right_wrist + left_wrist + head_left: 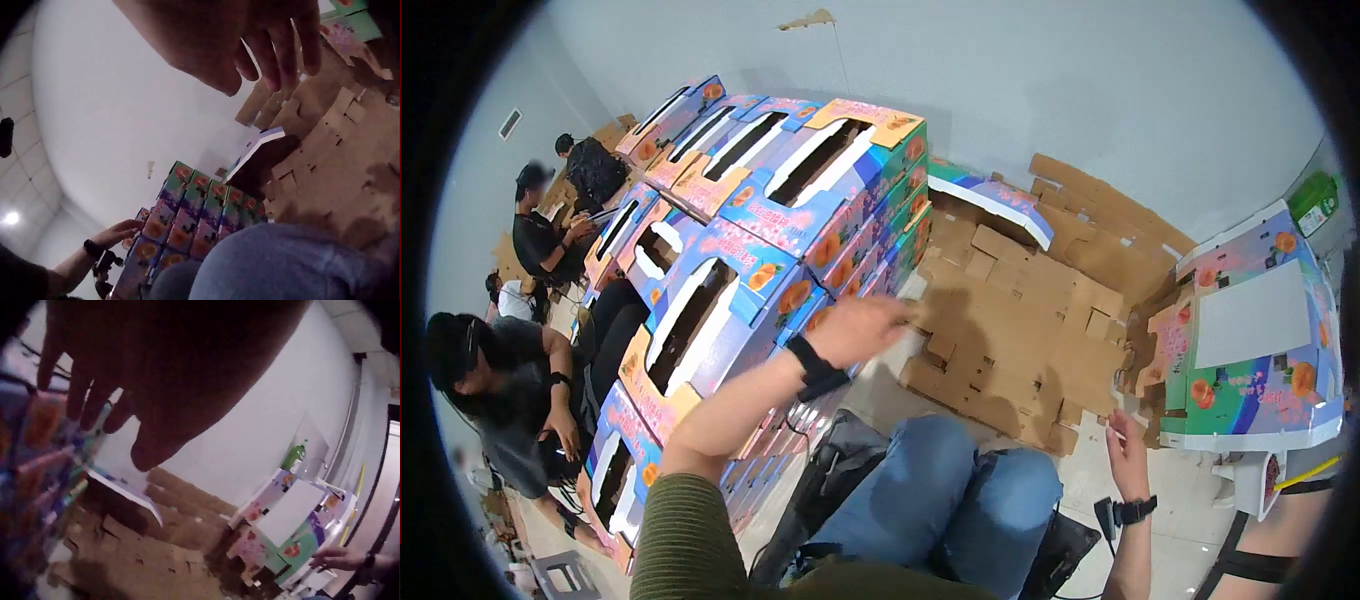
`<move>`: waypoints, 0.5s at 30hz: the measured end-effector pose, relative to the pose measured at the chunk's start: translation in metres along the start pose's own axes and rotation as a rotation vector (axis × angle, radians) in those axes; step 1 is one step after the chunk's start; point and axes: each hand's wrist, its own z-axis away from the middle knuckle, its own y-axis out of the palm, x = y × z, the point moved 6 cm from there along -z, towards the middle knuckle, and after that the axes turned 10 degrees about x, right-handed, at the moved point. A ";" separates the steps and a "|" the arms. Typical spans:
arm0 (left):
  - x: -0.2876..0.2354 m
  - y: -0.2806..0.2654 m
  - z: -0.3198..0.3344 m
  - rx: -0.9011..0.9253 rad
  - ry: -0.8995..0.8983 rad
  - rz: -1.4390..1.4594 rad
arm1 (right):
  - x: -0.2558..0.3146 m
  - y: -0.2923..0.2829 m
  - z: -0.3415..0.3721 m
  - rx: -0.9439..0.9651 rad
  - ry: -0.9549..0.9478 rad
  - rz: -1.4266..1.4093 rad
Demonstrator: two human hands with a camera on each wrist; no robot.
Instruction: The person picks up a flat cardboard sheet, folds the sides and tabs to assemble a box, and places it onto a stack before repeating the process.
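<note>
My left hand reaches out beside the stack of printed fruit cartons, holding nothing. In the left wrist view its fingers are spread and fairly straight, overlapping the cartons' side. My right hand is raised at the right of my knees with loosely bent fingers and nothing in them. It is nearest to a printed carton with a blank white sheet on top. In the right wrist view the fingers hang apart over the flattened cardboard on the floor.
Flattened brown cardboard covers the floor ahead, with another printed carton against the wall. A green bottle stands behind the right carton, and a yellow strip lies near it. Several people sit left of the stack, the closest person right beside it.
</note>
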 end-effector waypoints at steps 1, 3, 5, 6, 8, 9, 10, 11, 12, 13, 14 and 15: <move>0.008 -0.026 0.010 0.015 -0.126 -0.083 | 0.011 -0.005 0.018 -0.016 -0.011 0.012; 0.036 -0.060 0.047 -0.199 -0.217 -0.217 | 0.014 -0.010 0.049 -0.043 0.001 0.008; 0.071 -0.070 0.099 -0.197 -0.513 -0.329 | 0.007 -0.010 0.075 -0.079 0.042 -0.034; 0.072 -0.077 0.125 -0.146 -0.661 -0.329 | 0.010 -0.010 0.086 -0.107 0.053 -0.033; 0.107 -0.061 0.181 -0.047 -0.861 -0.410 | 0.017 -0.006 0.105 -0.122 0.063 -0.063; 0.111 -0.058 0.202 0.009 -0.965 -0.302 | 0.021 -0.003 0.112 -0.132 0.067 -0.081; 0.118 -0.053 0.219 -0.007 -1.005 -0.220 | 0.027 0.001 0.118 -0.133 0.068 -0.086; 0.122 -0.048 0.231 -0.045 -1.010 -0.167 | 0.033 0.003 0.123 -0.130 0.069 -0.089; 0.119 -0.047 0.242 -0.084 -1.014 -0.115 | 0.038 0.005 0.126 -0.129 0.067 -0.090; 0.098 -0.067 0.242 -0.145 -0.977 -0.097 | 0.042 0.008 0.131 -0.132 0.032 -0.103; 0.086 -0.080 0.244 -0.205 -0.939 -0.078 | 0.046 0.011 0.135 -0.135 -0.003 -0.116; 0.086 -0.083 0.250 -0.349 -0.810 -0.119 | 0.050 0.013 0.140 -0.138 -0.043 -0.128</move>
